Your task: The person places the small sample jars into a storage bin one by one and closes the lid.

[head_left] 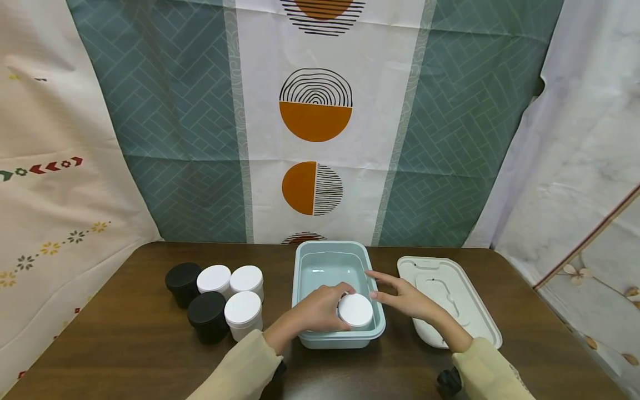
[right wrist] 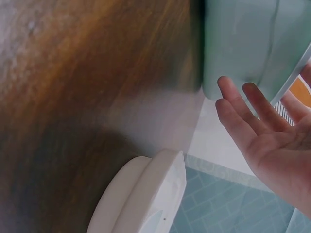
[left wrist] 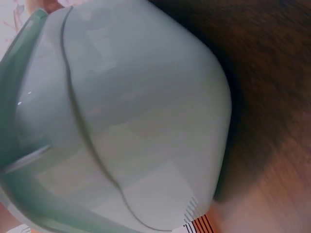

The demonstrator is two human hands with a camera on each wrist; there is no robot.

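The person wears a pale yellow top with long sleeves. The left sleeve (head_left: pixel 239 371) looks soft and plain, with small folds in the cloth. The right sleeve (head_left: pixel 492 371) is the same yellow, and has some little dark marks on it, too small to make out. Each sleeve stops near the wrist. There are 2 small black things at the wrists: 1 black lump (head_left: pixel 449 383) under the right sleeve, and 1 dark bit (head_left: pixel 279 370) peeking out by the left sleeve. The left hand (head_left: pixel 325 309) and right hand (head_left: pixel 404 299) are bare, with slim fingers.
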